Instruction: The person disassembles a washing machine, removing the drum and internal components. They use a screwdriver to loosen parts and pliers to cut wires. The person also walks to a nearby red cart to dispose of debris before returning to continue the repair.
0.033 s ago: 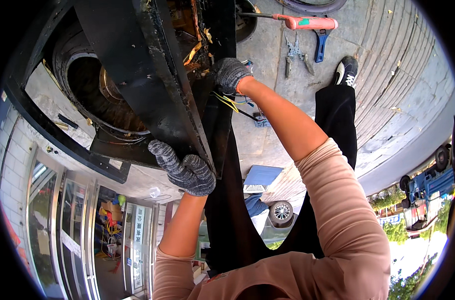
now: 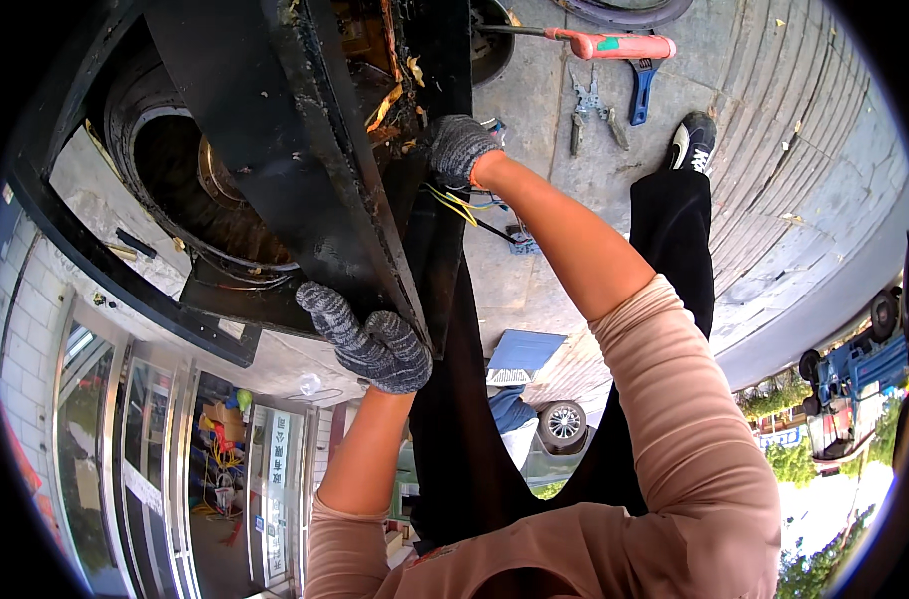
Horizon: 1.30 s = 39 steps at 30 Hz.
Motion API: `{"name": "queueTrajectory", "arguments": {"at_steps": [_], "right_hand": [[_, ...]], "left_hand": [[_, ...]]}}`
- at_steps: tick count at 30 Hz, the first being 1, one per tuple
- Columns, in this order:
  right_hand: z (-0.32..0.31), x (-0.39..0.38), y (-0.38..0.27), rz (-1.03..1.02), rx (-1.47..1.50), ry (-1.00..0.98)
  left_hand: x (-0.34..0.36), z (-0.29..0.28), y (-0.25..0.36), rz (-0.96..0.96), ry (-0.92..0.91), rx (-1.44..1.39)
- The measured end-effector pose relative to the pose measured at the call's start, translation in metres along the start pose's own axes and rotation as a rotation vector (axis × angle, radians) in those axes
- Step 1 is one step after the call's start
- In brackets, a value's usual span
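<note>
A large black, grimy metal housing [image 2: 237,120] fills the upper left, with a round, dark-stained opening [image 2: 190,190] in its side. My left hand [image 2: 369,341], in a grey knitted glove, lies against the lower edge of its panel, fingers stretched out and thumb apart. My right hand [image 2: 458,150], gloved alike, is at the housing's right-hand side with its fingers curled. What they hold is hidden; a small bluish piece shows just beyond the knuckles. Yellow wires [image 2: 454,204] hang below this hand, near a small blue part [image 2: 522,240] on the ground.
On the paving to the right lie a red-handled tool [image 2: 624,46], a blue adjustable wrench [image 2: 642,92] and pliers [image 2: 586,100]. A dark round pan [image 2: 490,45] stands beside the housing. My shoe [image 2: 692,142] rests nearby. Glass doors [image 2: 155,469] stand at lower left.
</note>
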State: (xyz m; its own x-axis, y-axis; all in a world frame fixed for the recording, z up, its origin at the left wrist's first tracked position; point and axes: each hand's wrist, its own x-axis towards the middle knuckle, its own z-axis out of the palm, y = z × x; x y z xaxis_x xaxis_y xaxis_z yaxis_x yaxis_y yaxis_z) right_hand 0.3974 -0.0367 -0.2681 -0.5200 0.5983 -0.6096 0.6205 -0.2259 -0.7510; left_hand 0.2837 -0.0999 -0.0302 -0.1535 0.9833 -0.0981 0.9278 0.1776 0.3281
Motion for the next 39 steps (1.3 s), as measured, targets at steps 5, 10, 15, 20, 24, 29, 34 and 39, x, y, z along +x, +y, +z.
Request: {"name": "queueTrajectory", "arguments": {"at_steps": [5,10,15,20,24,29,34,39], "right_hand": [[-0.029,0.016,0.006,-0.172,-0.142,-0.082],[-0.036,0.014,0.006,-0.132,-0.170,-0.169],[-0.038,-0.037,0.005,-0.093,-0.173,0.094],[-0.038,-0.046,-0.010,0.009,0.061,0.042],[-0.019,-0.018,0.001,0.086,-0.117,-0.124],[-0.003,-0.004,-0.001,0.090,-0.080,0.011],[-0.006,0.010,0.006,-0.022,-0.176,-0.037],[-0.014,0.015,0.020,-0.298,-0.088,0.135]], "left_hand": [[-0.002,0.007,-0.005,0.029,0.012,-0.019],[-0.002,0.007,-0.002,-0.060,-0.017,-0.039],[0.004,0.002,0.003,0.059,0.006,-0.011],[0.007,0.000,0.009,0.069,0.005,-0.049],[0.008,-0.001,0.005,0.137,0.023,0.002],[0.007,-0.001,0.002,0.176,0.039,0.007],[0.006,0.002,-0.001,0.135,0.025,-0.022],[0.017,-0.009,-0.005,0.112,-0.042,-0.196]]}}
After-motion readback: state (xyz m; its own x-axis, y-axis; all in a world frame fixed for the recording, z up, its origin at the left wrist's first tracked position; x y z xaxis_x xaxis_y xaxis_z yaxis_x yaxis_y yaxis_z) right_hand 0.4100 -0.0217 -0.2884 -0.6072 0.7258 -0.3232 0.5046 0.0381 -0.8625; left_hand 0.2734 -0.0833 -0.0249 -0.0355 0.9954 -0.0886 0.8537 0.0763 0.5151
